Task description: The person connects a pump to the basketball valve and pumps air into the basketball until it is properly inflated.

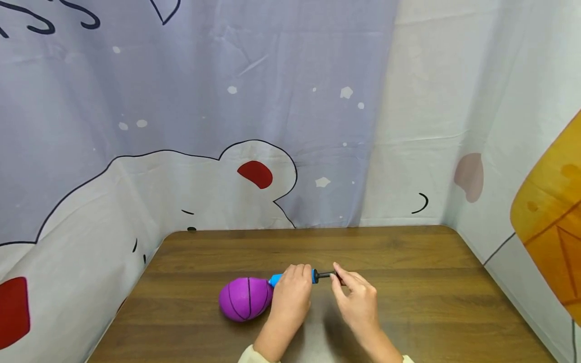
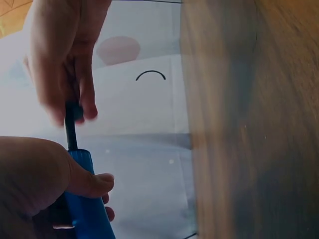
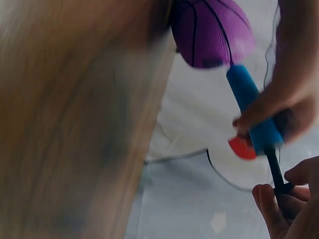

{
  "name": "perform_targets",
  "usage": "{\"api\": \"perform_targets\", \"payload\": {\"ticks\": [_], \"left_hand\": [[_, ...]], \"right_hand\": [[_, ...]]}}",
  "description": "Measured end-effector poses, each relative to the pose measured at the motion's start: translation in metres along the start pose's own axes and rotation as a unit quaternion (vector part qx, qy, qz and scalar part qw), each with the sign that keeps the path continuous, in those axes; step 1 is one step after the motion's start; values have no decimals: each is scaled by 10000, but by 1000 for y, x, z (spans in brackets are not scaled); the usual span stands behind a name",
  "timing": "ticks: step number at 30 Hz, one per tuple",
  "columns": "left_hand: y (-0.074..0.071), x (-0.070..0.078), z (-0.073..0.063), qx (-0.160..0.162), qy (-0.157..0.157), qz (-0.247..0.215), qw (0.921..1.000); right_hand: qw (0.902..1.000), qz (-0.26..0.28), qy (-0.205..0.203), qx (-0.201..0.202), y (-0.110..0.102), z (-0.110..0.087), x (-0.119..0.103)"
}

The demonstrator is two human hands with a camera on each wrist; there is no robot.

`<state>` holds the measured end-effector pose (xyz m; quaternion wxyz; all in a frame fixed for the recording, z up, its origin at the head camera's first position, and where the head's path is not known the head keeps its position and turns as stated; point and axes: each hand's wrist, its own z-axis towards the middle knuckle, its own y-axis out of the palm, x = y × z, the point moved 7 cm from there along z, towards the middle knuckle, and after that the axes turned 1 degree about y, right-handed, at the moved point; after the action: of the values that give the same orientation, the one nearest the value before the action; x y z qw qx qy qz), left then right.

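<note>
A purple ball [image 1: 245, 299] with black lines, partly deflated and egg-shaped, rests on the table at the left of the hands. The tip of a blue hand pump [image 1: 275, 280] meets its right end. My left hand [image 1: 291, 296] grips the pump's barrel, thumb along it in the left wrist view. From the barrel's other end sticks out a black rod [image 1: 325, 275]. My right hand [image 1: 358, 300] pinches the black handle [image 3: 289, 203] at the rod's end between thumb and fingers. The fingers cover most of that handle.
Under the hands lies a brown wooden table [image 1: 431, 282]. A printed curtain [image 1: 317, 101] with cartoon shapes hangs behind it and along both sides, close to the table's edges.
</note>
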<state>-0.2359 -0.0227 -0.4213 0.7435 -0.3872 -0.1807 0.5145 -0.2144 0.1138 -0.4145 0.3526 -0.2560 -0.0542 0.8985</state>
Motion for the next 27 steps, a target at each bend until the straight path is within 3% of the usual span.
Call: {"api": "perform_targets", "payload": {"ticks": [7, 11, 19, 23, 27], "left_hand": [[3, -1, -1, -254, -78, -378, 9989], [3, -6, 0, -429, -210, -691, 9965], [2, -14, 0, -502, -322, -799, 9950], [1, -15, 0, -478, -297, -744, 9956], [-2, -13, 0, -332, -166, -592, 9976]], "right_hand": [[9994, 120, -317, 21, 7, 0, -6], [9999, 103, -92, -8, -7, 8, 6], [9987, -333, 353, 125, -47, 22, 30], [9974, -414, 578, 76, -50, 22, 33], [9974, -448, 536, 185, -45, 18, 29]]}}
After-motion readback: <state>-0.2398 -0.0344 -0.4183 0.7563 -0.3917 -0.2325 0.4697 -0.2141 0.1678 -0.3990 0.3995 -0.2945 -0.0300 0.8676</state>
